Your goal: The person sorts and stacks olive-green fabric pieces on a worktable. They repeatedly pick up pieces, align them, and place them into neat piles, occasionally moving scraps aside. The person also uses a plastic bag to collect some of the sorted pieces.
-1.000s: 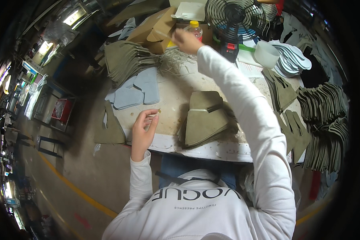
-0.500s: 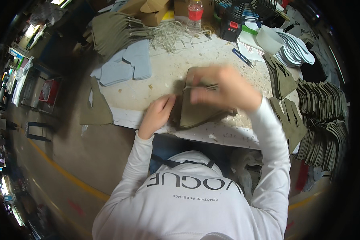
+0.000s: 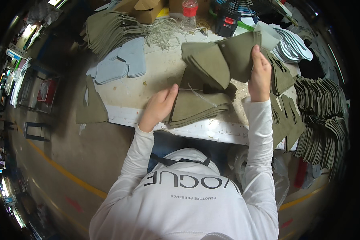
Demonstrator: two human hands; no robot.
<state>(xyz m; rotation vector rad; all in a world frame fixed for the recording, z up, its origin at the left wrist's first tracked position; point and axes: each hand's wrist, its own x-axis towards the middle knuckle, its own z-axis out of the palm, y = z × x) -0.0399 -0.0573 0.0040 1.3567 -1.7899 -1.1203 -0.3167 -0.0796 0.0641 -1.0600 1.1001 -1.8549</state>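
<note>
Olive fabric pieces [image 3: 200,108] lie stacked at the table's front edge, with a thin pale string [image 3: 202,96] across them. My left hand [image 3: 160,106] is closed at the stack's left edge, thumb up; its fingertips are partly hidden. Further right, my right hand [image 3: 261,76] grips the edge of more olive fabric pieces [image 3: 240,56], thumb on top. These are raised and spread above the far part of the stack, and several layers fan out toward the middle.
Grey-blue cut pieces [image 3: 118,66], an olive pile [image 3: 108,34] and tangled pale strings [image 3: 164,34] lie at the back left. A bottle [image 3: 189,14] and a black fan [image 3: 244,8] stand behind. Rows of olive pieces [image 3: 320,100] line the right side.
My right hand has moved right from over the stack and now holds up olive pieces. The string lies across the pieces below. My left hand stays by the stack's left edge.
</note>
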